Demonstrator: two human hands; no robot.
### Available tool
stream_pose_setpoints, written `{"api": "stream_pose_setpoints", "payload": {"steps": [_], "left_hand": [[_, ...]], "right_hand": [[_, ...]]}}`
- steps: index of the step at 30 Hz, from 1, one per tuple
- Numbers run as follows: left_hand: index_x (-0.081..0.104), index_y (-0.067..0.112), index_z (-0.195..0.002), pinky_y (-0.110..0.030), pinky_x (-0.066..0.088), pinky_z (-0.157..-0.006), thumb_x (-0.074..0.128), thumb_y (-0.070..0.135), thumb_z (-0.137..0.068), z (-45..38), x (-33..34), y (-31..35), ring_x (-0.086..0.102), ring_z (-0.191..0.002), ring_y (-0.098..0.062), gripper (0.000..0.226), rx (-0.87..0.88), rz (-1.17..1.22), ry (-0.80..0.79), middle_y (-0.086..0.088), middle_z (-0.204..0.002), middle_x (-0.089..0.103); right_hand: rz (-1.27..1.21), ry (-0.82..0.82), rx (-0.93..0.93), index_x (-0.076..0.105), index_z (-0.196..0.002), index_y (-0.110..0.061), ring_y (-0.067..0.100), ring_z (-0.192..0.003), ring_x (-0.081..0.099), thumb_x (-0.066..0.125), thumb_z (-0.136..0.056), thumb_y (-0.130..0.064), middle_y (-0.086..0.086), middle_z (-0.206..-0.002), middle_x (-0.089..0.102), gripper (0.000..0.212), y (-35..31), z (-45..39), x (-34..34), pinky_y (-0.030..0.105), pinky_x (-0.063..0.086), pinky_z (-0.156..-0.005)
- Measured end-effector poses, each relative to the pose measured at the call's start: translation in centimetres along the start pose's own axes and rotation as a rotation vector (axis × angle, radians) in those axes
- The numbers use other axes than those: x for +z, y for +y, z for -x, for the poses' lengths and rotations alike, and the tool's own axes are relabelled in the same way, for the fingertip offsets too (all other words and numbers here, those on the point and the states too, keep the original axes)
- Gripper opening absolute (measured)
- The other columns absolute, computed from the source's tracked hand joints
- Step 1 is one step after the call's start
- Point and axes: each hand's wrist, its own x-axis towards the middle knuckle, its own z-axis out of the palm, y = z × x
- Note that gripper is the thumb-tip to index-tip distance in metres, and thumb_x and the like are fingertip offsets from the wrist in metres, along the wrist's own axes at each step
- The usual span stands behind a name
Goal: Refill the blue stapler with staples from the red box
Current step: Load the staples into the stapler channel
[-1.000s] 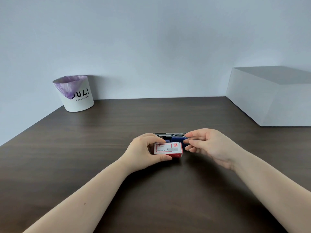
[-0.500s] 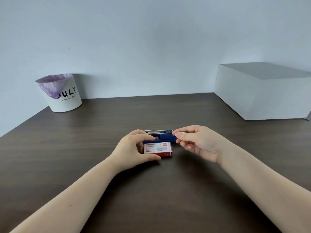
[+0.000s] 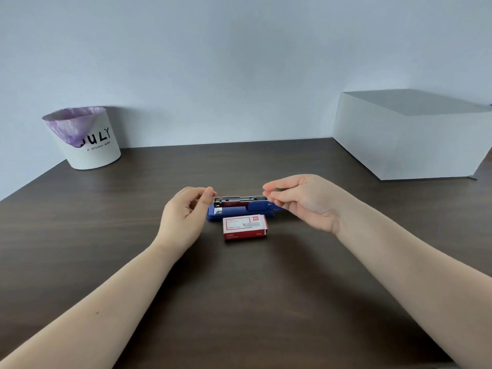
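Head view is showing the stapler (image 3: 241, 211) lying open on the table (image 3: 239, 288), with the box (image 3: 245, 227) just in front. The left hand (image 3: 183, 217) is hovering loosely curled at its left end, holding nothing. The right hand (image 3: 300, 202) is pinching its fingertips (image 3: 267, 193) together near the right end; what they pinch, I cannot tell.

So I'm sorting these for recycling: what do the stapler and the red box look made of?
The stapler: its base and rear look like glossy blue plastic, and the raised rail above like bare metal, grey with bright glints. The red box: likely thin printed card, matte, with sharp folded edges and an end flap standing slightly open. Neither is certain from the look alone.
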Motion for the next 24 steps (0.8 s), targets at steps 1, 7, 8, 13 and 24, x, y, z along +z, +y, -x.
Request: {"api": "stream_pose_setpoints", "payload": {"steps": [1, 7, 8, 13, 24], "left_hand": [[0.069, 0.019, -0.089, -0.028, 0.041, -0.076, 0.049, 0.03, -0.092, -0.1, -0.1, 0.0, 0.053, -0.072, -0.004, 0.023, -0.013, 0.015, 0.009, 0.011, -0.083, 0.063], [0.069, 0.016, -0.089, -0.024, 0.042, -0.075, 0.049, 0.032, -0.091, 0.0, 0.0, 0.0, 0.055, -0.067, 0.001, 0.026, -0.068, 0.054, -0.005, 0.015, -0.08, 0.063], [0.069, 0.016, -0.089, -0.02, 0.041, -0.072, 0.049, 0.032, -0.091, 0.0, 0.0, 0.0, 0.055, -0.066, 0.003, 0.026, -0.069, 0.051, -0.005, 0.015, -0.08, 0.063], [0.069, 0.02, -0.087, -0.007, 0.04, -0.063, 0.052, 0.032, -0.089, 0.0, -0.1, -0.1, 0.056, -0.069, 0.0, 0.021, -0.053, 0.02, -0.019, 0.005, -0.081, 0.067], [0.069, 0.025, -0.084, -0.009, 0.04, -0.057, 0.06, 0.027, -0.085, -0.1, -0.1, -0.2, 0.05, -0.057, 0.004, 0.009, -0.067, 0.021, -0.02, 0.008, -0.076, 0.066]], "right_hand": [[-0.029, -0.002, 0.013, 0.062, -0.11, 0.008, 0.014, -0.079, 0.063, 0.051, -0.086, 0.014, 0.017, -0.092, 0.066, 0.027, -0.1, -0.1, 0.3, 0.012, 0.056, -0.065], [-0.047, 0.086, 0.014, 0.061, -0.104, 0.005, 0.017, -0.06, 0.071, 0.059, -0.089, -0.004, 0.017, -0.086, 0.069, 0.018, 0.4, 0.0, 1.5, 0.019, 0.059, -0.058], [-0.011, 0.099, -0.002, 0.06, -0.104, 0.005, 0.016, -0.056, 0.07, 0.058, -0.09, -0.007, 0.017, -0.083, 0.07, 0.018, 0.5, 0.0, 1.6, 0.019, 0.058, -0.054], [0.389, 0.149, -0.122, 0.066, -0.092, -0.001, 0.011, -0.041, 0.055, 0.055, -0.093, -0.019, 0.009, -0.063, 0.066, 0.021, 0.7, -0.2, 0.7, 0.018, 0.042, -0.038], [0.201, 0.1, -0.112, 0.069, -0.101, 0.0, 0.013, -0.058, 0.066, 0.068, -0.082, -0.004, 0.012, -0.076, 0.068, 0.019, 0.8, -2.0, -0.6, 0.021, 0.058, -0.061]]}}
